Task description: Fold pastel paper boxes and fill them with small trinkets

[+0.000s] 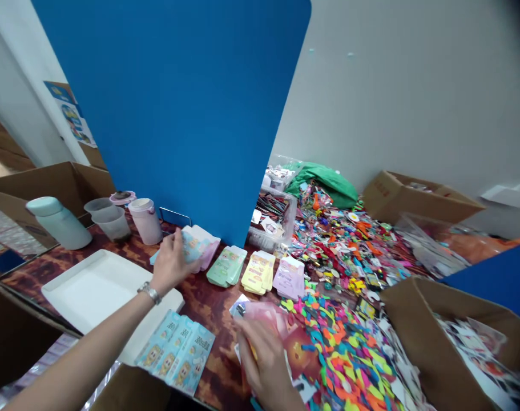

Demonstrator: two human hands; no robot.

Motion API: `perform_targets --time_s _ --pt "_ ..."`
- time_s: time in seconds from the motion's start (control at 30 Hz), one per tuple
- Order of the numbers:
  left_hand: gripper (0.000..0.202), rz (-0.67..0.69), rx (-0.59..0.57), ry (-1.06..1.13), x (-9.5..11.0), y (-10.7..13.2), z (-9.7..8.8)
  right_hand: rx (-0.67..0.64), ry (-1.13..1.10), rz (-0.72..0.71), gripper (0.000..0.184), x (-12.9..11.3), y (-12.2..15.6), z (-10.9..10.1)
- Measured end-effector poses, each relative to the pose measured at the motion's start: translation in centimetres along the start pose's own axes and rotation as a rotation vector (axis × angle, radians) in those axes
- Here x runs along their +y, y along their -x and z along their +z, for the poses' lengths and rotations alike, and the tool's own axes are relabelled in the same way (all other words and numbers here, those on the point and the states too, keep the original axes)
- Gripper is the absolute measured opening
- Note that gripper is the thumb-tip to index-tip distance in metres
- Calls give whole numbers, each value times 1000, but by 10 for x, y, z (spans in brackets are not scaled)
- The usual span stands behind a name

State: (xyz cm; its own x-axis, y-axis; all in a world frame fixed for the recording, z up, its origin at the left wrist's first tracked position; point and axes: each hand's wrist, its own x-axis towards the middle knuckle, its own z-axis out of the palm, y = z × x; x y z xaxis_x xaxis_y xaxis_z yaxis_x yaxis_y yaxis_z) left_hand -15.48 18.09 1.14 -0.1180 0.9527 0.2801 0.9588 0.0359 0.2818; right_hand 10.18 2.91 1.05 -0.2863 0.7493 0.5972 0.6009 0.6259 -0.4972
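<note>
Fingers of the right hand [263, 359] were curled together on a sheaf of pink printed cards [260, 319], just over a heap of colourful paper cutouts [345, 354], while the left hand [170, 265] had its fingers clamped on a fanned stack of pale blue packets [193, 244] at the back of the bench [212, 308]. Stacks of green packets [226, 265], yellow packets [258, 273] and lilac packets [289, 278] stood in a row between the hands, and a white tray [92, 291] lay beside the left forearm.

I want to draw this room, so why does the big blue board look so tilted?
In the head view, the blue partition leans and tapers, probably because a wide lens stretches the picture's edges; the lighting is soft and even, with only faint shadows; the right hand looks slightly soft.
</note>
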Motion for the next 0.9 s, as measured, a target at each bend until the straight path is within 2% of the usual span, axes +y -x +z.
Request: perform_targets --time_s 0.1,0.2,0.27,0.37,0.5,0.53,0.6,0.67,0.7,0.8,0.9 --pt "94 375 142 120 46 52 -11 99 235 -14 41 4 -23 -6" --pt "84 506 200 218 79 95 -17 138 406 3 45 12 -32 -6" --pt "81 531 194 224 89 112 -16 131 374 33 43 14 -27 -7" --pt "79 542 147 224 94 123 -8 98 159 162 32 11 -15 -14" --pt "65 564 37 375 97 132 0 -98 -301 344 14 6 -12 -32" --pt "63 543 -13 433 100 134 0 -95 -354 356 13 5 -12 -36" --pt "67 466 -100 523 105 137 -4 25 -286 346 17 4 -9 -40" --pt "75 408 -137 561 110 139 -10 178 -77 265 26 2 -4 -40" --pt "77 404 -142 565 112 139 -12 209 23 210 28 0 0 -39" --pt "69 476 -137 560 114 141 -14 162 104 132 26 -8 10 -37" --pt "57 586 -125 520 115 142 -14 107 -137 290 29 -13 14 -39"
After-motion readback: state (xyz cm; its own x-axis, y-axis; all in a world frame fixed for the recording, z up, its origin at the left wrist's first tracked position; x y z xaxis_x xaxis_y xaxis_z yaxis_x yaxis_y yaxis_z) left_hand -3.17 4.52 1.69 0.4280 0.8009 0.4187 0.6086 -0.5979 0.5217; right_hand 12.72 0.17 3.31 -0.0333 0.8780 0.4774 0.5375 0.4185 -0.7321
